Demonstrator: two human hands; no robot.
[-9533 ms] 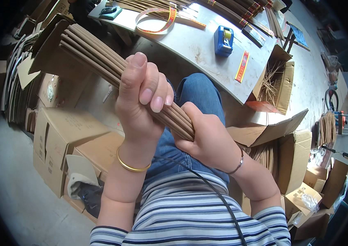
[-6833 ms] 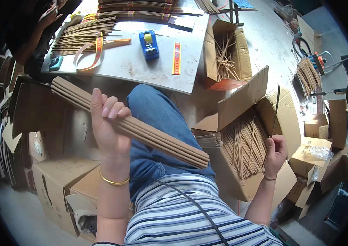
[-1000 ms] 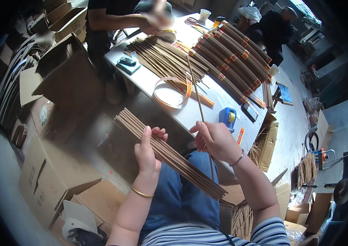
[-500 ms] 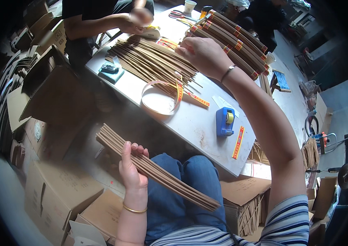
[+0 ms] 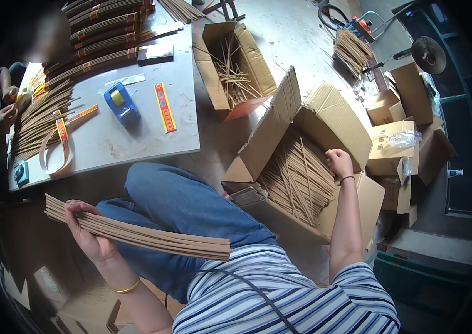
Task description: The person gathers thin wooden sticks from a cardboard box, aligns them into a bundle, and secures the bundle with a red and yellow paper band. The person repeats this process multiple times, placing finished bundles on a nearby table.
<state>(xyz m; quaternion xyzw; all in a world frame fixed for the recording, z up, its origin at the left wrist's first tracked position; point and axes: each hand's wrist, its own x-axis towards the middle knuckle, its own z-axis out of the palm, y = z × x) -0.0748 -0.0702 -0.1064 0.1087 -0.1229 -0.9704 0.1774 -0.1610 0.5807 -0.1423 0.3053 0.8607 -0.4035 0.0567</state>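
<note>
Brown stick bundle sat clamped in our left grip; right grip, we couldn't tell. Banded bundles looked done; loose sticks remained in carton.

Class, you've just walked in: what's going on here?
A person in a striped shirt holds a bundle of long, thin brown sticks in the left hand. The right hand is at an open brown cardboard box of similar loose sticks; whether it grips one is unclear. On the white-topped table are a blue tape dispenser and brown stick bundles with red-and-yellow bands; a co-worker's hands are nearby.
</note>
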